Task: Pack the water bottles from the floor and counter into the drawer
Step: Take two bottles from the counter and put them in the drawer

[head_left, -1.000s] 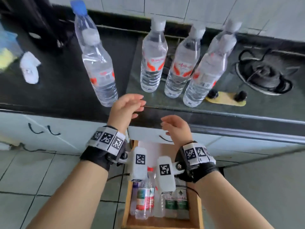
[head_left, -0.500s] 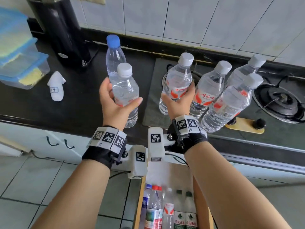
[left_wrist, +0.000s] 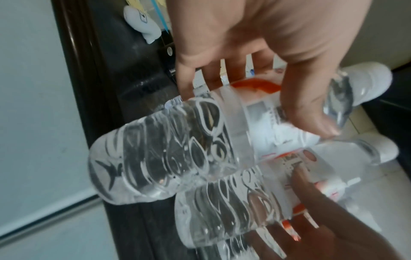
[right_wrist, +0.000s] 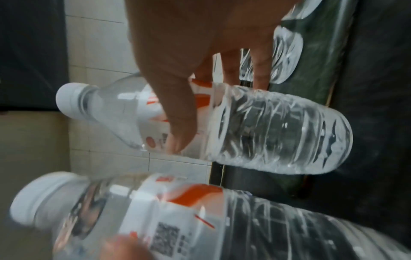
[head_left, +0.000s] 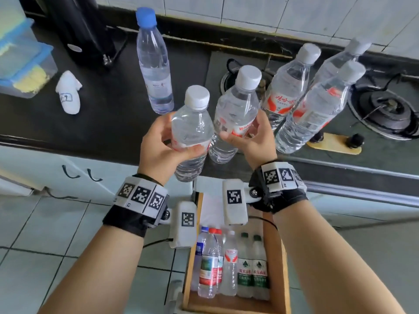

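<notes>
My left hand [head_left: 163, 143] grips a clear white-capped water bottle [head_left: 192, 128] around its red-and-white label, lifted off the black counter [head_left: 108, 123]. My right hand [head_left: 251, 141] grips a second such bottle [head_left: 235, 114] beside it; the two bottles nearly touch. In the left wrist view that hand [left_wrist: 255, 70] wraps the left bottle [left_wrist: 177, 149]. The right wrist view has my right hand [right_wrist: 200, 70] around the right bottle [right_wrist: 266, 130]. Below, the open wooden drawer [head_left: 275, 268] holds several bottles lying side by side. A blue-capped bottle [head_left: 154, 64] and three white-capped bottles [head_left: 317, 105] stand on the counter.
A gas hob [head_left: 385, 112] lies at the right, with its yellow knob plate [head_left: 333, 143] near the counter edge. A black appliance [head_left: 84, 30], blue-lidded plastic boxes [head_left: 22, 60] and a small white object [head_left: 68, 94] stand at the left. Tiled floor [head_left: 45, 245] lies left of the drawer.
Both hands rose from the counter edge, each took hold of a bottle, and have now lifted the two bottles toward me and close together.
</notes>
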`<state>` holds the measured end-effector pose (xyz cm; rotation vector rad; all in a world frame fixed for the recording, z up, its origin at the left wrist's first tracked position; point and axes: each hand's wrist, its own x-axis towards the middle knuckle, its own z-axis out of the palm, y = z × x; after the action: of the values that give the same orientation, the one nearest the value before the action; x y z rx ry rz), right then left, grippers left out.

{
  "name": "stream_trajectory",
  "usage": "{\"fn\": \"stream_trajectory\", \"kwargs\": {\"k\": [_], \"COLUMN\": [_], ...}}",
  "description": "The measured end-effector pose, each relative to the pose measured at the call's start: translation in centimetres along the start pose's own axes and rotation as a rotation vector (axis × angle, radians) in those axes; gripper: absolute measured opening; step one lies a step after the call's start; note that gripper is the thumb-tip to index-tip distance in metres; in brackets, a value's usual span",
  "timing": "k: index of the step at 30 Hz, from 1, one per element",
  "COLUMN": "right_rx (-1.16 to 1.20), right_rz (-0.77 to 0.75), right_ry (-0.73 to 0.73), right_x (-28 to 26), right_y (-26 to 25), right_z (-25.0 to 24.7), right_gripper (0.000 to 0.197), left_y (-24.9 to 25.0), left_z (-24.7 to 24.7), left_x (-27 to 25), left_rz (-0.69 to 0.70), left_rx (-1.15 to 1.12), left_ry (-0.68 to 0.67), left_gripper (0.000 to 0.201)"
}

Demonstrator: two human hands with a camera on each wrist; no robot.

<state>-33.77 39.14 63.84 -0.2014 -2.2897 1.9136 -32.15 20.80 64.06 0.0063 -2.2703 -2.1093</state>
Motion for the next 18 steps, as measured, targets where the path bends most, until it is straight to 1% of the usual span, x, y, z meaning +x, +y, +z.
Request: {"fn": "stream_trajectory", "kwargs": {"k": [3, 6, 8, 11, 14, 15, 16, 18], "right_rx": [-0.01, 0.014, -0.021, -0.071, -0.111, -0.121, -0.138, -0.188], "right_rz": [0.031, 0.136, 0.208, 0.329, 0.479, 0.532, 0.584, 0.691], "right_ry": [-0.024, -0.059, -0.087, -0.111, -0.112, -0.11, -0.11, -0.126], "right_x": [-3.0, -5.3, -6.9, -9.7, -12.7, -13.7, -14.6, -16.1], "right_y": [0.9, 2.9, 4.8, 9.6, 15.9, 18.2, 20.4, 24.5], "right_z": [-2.2, -5.0, -6.8, -8.8, -10.1, -10.4, -10.6, -10.9], "right_gripper": [0.064, 0.065, 0.064, 0.063, 0.073, 0.071, 0.065, 0.056], "left_y": [-0.1, -1.7, -3.6, -8.8, -15.1, -17.2, -19.5, -23.6], "left_z": [1.4, 3.4, 4.8, 7.6, 10.2, 10.9, 11.5, 12.7], "left_x": [-1.9, -4.1, -5.8, -8.5, -11.2, -12.1, -12.9, -14.3], "left_rz": [-0.023, -0.094, -0.163, -0.303, -0.464, -0.512, -0.555, -0.627], "left_rx": [0.01, -0.011, -0.018, -0.023, 0.029, 0.051, 0.081, 0.18], "left_ry": [-0.079, -0.133, -0.153, -0.154, -0.131, -0.138, -0.149, -0.177], "left_gripper": [0.063, 0.06, 0.059, 0.058, 0.068, 0.072, 0.075, 0.072]}}
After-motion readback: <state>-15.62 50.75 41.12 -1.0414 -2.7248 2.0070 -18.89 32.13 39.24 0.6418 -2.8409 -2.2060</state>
